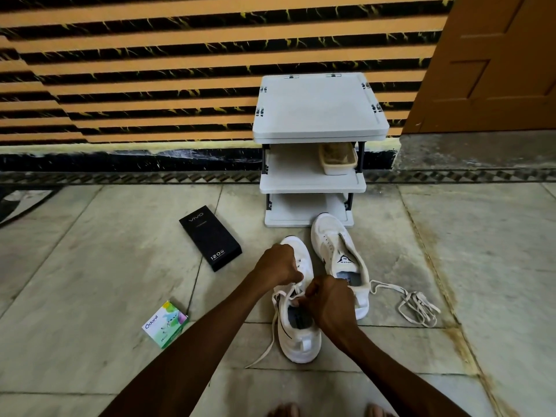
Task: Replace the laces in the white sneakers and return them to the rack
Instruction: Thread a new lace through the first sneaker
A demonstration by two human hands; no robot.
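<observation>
Head view: the near white sneaker (301, 347) sits on the floor right in front of you, toe toward the rack (319, 106), and both your hands are on its lacing. Your left hand (278, 264) is curled tight over the eyelets and appears to pinch the lace (273, 329) near the tongue. Your right hand (329, 299) is also curled, thumb and fingertips pinching the same lace at the collar. One free end trails down the shoe's left side onto the floor.

The far white sneaker (331, 236) stands just beside it, close to the rack's bottom shelf, with no lace visible in its eyelets. A loose lace (421, 300) lies tangled on the floor near its heel; you cannot tell from here whether it is old or new.

So you look early to midway: one shoe in hand, the other bare, and both shoes still to go back on the rack.
</observation>
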